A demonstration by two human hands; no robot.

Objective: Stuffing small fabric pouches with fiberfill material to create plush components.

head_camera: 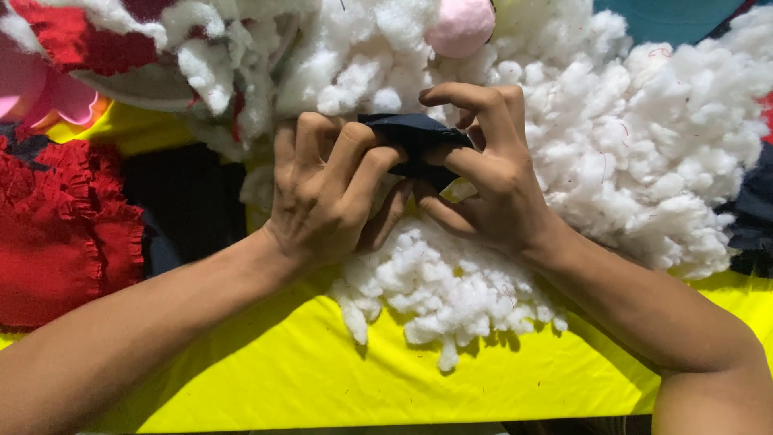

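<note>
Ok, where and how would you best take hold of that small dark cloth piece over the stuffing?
Probably by its upper edge, coming from above. The dark cloth piece lies bunched between the left hand and right hand, which cover its lower part, so the top fold is the only free bit. It sits over soft white stuffing, so a fingertip pinch suits better than a scoop.

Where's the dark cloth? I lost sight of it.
Top centre in the head view: the dark cloth is pinched between left hand and right hand, above the white stuffing.
</note>
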